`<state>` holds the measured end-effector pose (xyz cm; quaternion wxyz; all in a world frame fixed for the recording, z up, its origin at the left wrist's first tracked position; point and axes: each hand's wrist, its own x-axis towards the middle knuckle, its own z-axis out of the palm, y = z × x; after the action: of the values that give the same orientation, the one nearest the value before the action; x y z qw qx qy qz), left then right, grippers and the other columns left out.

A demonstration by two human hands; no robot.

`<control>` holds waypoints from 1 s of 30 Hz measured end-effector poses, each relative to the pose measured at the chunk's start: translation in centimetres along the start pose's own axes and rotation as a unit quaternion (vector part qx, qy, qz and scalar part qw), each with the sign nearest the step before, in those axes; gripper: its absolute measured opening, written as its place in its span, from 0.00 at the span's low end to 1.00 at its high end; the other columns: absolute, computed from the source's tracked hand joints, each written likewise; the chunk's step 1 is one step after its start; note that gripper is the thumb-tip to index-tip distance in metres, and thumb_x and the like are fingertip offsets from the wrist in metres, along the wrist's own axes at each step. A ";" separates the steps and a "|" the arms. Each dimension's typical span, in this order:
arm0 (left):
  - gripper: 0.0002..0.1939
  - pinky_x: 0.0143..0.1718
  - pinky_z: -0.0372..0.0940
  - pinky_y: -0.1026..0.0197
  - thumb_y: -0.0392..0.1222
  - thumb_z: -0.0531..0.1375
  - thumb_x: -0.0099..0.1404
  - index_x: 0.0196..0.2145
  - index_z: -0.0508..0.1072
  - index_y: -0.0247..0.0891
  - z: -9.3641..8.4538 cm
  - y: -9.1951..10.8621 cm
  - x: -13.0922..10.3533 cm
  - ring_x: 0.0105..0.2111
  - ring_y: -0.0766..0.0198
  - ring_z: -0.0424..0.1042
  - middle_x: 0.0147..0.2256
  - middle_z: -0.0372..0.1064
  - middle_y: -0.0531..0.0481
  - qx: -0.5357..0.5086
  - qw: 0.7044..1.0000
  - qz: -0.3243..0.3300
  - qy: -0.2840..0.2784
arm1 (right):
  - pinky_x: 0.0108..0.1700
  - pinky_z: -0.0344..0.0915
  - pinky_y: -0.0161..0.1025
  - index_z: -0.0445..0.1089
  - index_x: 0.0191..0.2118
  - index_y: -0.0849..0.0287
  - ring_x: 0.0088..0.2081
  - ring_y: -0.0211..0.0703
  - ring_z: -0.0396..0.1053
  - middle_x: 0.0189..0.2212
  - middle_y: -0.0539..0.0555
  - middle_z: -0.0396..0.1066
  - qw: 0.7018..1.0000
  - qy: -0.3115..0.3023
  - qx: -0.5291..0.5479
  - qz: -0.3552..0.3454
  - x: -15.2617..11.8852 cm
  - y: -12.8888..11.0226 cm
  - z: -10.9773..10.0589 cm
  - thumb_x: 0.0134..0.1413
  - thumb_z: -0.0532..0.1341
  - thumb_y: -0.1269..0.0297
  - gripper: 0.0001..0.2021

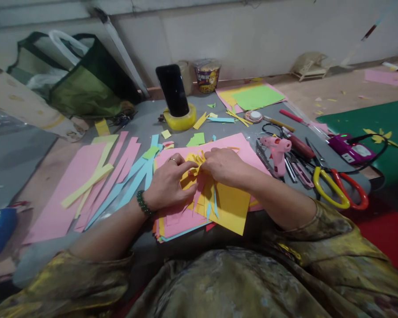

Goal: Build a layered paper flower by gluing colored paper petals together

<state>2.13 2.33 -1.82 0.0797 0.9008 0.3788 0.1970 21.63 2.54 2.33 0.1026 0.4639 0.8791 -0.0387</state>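
My left hand [171, 182], with a ring on one finger and a green bead bracelet at the wrist, rests over the paper stack. Its fingers close on a cluster of narrow yellow paper strips [196, 158]. From the other side, my right hand [225, 165] pinches the same strips, fingertips bent down into them. Beneath both hands lies a pink sheet [243, 142] on top of a stack of coloured paper. A yellow sheet [233, 205] sticks out toward me, with blue slips [212, 205] and pink slips on it. My fingers partly hide the strips.
Pink and blue paper strips [129, 176] spread at left. A phone [174, 90] leans in a yellow tape roll [182, 119]. At right lie a pink glue gun [276, 152], cutters, scissors [338, 187] and a purple power socket [351, 149]. A green bag [82, 84] stands behind.
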 end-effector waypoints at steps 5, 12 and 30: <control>0.18 0.37 0.67 0.52 0.52 0.58 0.62 0.41 0.78 0.38 0.4 -0.1 0.3 0.36 0.54 0.65 0.34 0.61 0.46 0.016 1.000 0.016 -0.019 | 0.32 0.49 0.40 0.79 0.47 0.59 0.45 0.50 0.72 0.41 0.63 0.77 1.000 -0.013 0.009 0.002 -0.2 -0.1 -0.4 0.67 0.54 0.73 0.15; 0.19 0.40 0.68 0.48 0.51 0.57 0.61 0.41 0.79 0.37 0.5 -0.3 0.4 0.37 0.52 0.64 0.34 0.59 0.45 0.021 0.999 0.019 -0.035 | 0.32 0.49 0.40 0.79 0.49 0.57 0.46 0.51 0.72 0.43 0.62 0.78 0.999 -0.017 0.036 0.007 -0.3 0.0 -0.5 0.66 0.55 0.73 0.17; 0.18 0.39 0.67 0.53 0.52 0.63 0.59 0.43 0.73 0.39 0.6 -0.7 0.5 0.38 0.55 0.65 0.36 0.61 0.48 -0.010 1.000 -0.004 0.011 | 0.32 0.50 0.39 0.79 0.52 0.51 0.45 0.48 0.73 0.42 0.60 0.78 0.998 -0.010 0.054 0.009 -0.2 0.4 -0.1 0.64 0.56 0.72 0.18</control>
<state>2.27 3.22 -2.46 0.0854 0.8961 0.3813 0.2106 22.12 2.61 2.47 0.0860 0.4760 0.8706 -0.0899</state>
